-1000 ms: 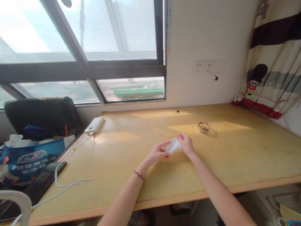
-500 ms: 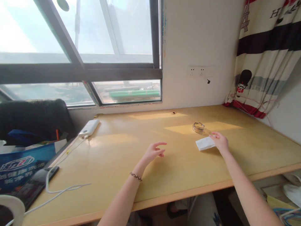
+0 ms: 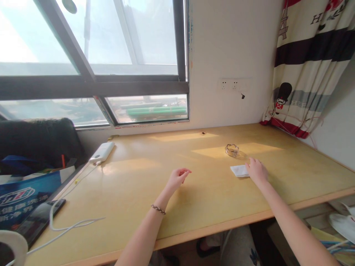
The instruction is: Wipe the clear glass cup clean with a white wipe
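Right hand (image 3: 257,171) covering right end of folded white paper (image 3: 238,170); cannot tell if fingers are pinching it. Paper lying on yellow table (image 3: 133,195), just nearer than shiny round thing (image 3: 232,150). Left hand (image 3: 177,178) hanging well apart, fingers loose, half curling. Braided bracelet (image 3: 158,209) circling left wrist.

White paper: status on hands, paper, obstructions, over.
Left hand: fingers curled, nothing visible held. Right hand at right end of white paper, grip unclear. Ring-shaped item just beyond, apparently not blocking.
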`<state>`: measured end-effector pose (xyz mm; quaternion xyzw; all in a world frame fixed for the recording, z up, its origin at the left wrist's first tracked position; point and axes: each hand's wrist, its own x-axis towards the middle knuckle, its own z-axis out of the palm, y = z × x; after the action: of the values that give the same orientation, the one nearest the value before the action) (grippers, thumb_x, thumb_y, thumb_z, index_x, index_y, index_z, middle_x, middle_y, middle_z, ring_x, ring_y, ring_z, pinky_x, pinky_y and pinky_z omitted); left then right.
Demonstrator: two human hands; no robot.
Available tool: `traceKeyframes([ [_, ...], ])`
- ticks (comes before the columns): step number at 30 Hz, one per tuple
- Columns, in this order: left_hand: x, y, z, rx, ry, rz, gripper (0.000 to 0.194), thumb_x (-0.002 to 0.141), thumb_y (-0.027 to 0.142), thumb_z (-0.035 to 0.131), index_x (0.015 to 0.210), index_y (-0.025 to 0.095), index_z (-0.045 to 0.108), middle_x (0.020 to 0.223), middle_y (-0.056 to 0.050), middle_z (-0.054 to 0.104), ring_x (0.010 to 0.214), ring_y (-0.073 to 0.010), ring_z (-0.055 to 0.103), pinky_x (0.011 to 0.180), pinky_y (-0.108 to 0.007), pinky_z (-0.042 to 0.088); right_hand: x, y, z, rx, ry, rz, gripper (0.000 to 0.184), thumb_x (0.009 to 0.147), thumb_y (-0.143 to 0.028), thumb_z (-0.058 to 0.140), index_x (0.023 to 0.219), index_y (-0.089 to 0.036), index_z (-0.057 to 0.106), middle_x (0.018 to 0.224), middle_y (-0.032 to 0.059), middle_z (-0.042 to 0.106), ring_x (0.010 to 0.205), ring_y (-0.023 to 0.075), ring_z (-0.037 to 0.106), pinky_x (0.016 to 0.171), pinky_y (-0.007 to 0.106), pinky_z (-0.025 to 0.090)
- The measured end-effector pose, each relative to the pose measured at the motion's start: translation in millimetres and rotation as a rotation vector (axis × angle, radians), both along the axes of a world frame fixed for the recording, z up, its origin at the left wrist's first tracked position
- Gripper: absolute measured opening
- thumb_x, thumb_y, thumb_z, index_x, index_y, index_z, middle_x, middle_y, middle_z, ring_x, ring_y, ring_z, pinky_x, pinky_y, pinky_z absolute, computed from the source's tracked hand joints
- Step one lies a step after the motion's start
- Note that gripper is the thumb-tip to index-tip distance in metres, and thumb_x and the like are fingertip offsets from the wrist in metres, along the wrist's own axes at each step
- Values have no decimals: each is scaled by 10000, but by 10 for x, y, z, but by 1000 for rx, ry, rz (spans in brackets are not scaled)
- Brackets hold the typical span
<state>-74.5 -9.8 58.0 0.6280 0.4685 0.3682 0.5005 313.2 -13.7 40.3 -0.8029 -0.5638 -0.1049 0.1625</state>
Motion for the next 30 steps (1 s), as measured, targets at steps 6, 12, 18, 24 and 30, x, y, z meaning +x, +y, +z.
traceKeyframes([
  [6,13,-45,41,15,-70,41,375,732,438,512,836,105,650,379,64,355,352,-48,285,373,-184,200,-1194,-128,168,233,488,436,305,826,-364,415,1018,-180,566,999,117,606,961,250,535,845,370,397],
  [12,51,-33,-113,66,-424,67,535,727,447,549,1206,219,480,1185,-90,536,1011,-203,524,823,-289,411,-2626,-98,70,157,994,887,547,842,-462,376,1325,-223,283,1382,63,312,1266,204,275,1038,385,235],
  [18,108,-42,-90,50,-492,104,465,759,431,515,1167,208,523,1279,-81,461,1216,-236,354,1014,-355,251,-2845,-76,27,79,1180,1044,537,851,-508,297,1333,-274,258,1392,30,297,1280,184,250,1054,398,212],
  [24,149,-147,68,37,-512,26,398,774,392,507,1107,182,563,1189,-104,532,1086,-251,483,937,-369,347,-2787,-157,105,154,1275,1120,532,837,-523,327,1300,-261,329,1279,71,448,1181,214,407,974,386,347],
  [30,178,-115,-25,-138,-536,80,364,783,412,487,1003,145,601,1051,-116,587,908,-208,553,751,-288,434,-2820,-106,68,141,1271,1068,453,870,-454,310,1245,-227,425,1127,88,563,1069,205,503,929,379,390],
])
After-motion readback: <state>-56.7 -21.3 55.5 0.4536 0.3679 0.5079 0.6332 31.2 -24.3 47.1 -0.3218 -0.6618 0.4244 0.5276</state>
